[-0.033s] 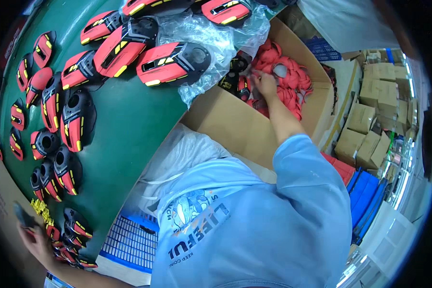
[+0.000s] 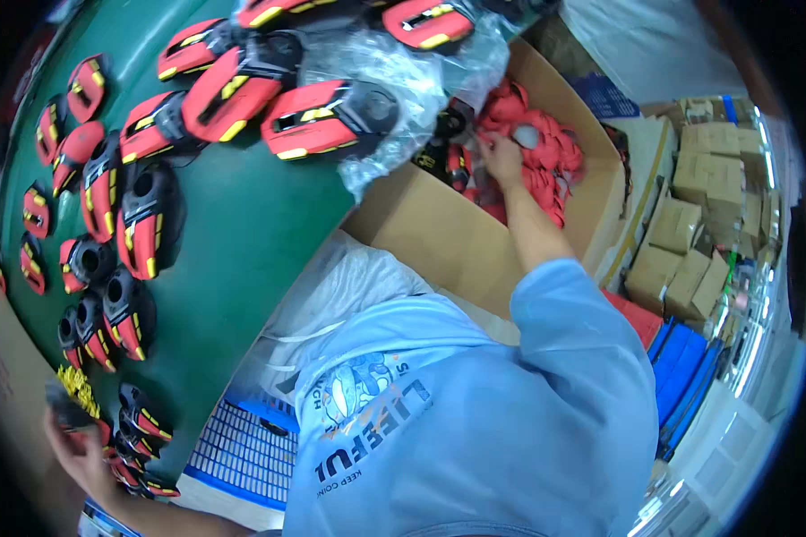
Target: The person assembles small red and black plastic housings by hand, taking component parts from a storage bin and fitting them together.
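My left hand (image 2: 84, 458) is closed on a small black and red plastic shell (image 2: 72, 413) at the lower left, close to a pile of similar shells (image 2: 139, 438) and a clump of small yellow pieces (image 2: 79, 389). The held shell is partly blurred. On the right, my right hand (image 2: 503, 163) reaches into a cardboard box (image 2: 421, 215) among red shell pieces (image 2: 555, 152). Its fingers are drawn together at the edge of the red heap; whatever lies between them cannot be made out. Black pieces (image 2: 432, 159) lie beside them in the box.
A green table (image 2: 233, 224) carries several red and black shells (image 2: 148, 228) in rows. Crumpled clear plastic (image 2: 412, 89) lies at its far edge. A blue basket (image 2: 242, 456) stands below the near edge. Stacked cartons (image 2: 707, 170) and blue bins (image 2: 681, 367) are at the right.
My left hand has moved slightly right with the shell, nearer the yellow pieces and the pile. My right hand stays in the box, almost in the same spot. The whole view has shifted a little.
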The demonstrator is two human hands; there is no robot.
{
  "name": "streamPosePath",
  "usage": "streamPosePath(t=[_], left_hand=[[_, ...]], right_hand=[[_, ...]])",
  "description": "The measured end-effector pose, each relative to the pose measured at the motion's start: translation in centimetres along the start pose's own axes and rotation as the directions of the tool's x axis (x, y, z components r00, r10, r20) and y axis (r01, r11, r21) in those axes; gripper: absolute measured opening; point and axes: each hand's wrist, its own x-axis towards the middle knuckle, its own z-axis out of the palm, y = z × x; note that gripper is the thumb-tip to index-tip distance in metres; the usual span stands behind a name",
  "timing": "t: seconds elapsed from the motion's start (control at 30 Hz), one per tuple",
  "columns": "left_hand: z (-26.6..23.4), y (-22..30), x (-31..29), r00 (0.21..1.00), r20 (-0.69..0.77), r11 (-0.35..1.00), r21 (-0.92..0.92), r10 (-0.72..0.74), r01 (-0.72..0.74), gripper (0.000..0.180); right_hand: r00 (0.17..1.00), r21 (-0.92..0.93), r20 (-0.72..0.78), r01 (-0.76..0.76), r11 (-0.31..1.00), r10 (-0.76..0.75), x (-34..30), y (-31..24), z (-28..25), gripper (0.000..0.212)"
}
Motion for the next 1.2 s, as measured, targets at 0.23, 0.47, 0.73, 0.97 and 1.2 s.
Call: streamPosePath(t=[0.23,0.47,0.73,0.97,1.2], left_hand=[[18.4,12.3,-2.2,0.956,0.171,0.907,0.314,0.239,-0.282,0.064],[22.8,10.6,-2.3,0.951,0.069,0.921,0.240,0.300,-0.308,0.070],[23.3,9.6,-2.7,0.932,0.018,0.916,0.178,0.361,-0.359,0.067],[24.4,8.4,-2.7,0.904,-0.013,0.900,0.106,0.427,-0.424,0.071],[24.2,8.6,-2.7,0.905,0.007,0.901,0.088,0.426,-0.425,0.073]], right_hand=[[0.986,0.929,-0.138,0.097,0.356,0.092,2.1,-14.8,-18.6,0.022],[0.730,0.965,0.262,-0.182,0.190,-0.631,-4.9,-40.4,-19.3,0.023],[0.525,0.714,0.239,0.475,0.514,-0.817,-3.2,-42.5,-18.5,0.029],[0.178,0.624,-0.015,0.770,0.130,-0.984,-0.4,-44.2,-16.6,0.056],[0.541,0.858,-0.116,0.478,0.191,-0.833,0.6,-42.0,-17.6,0.067]])
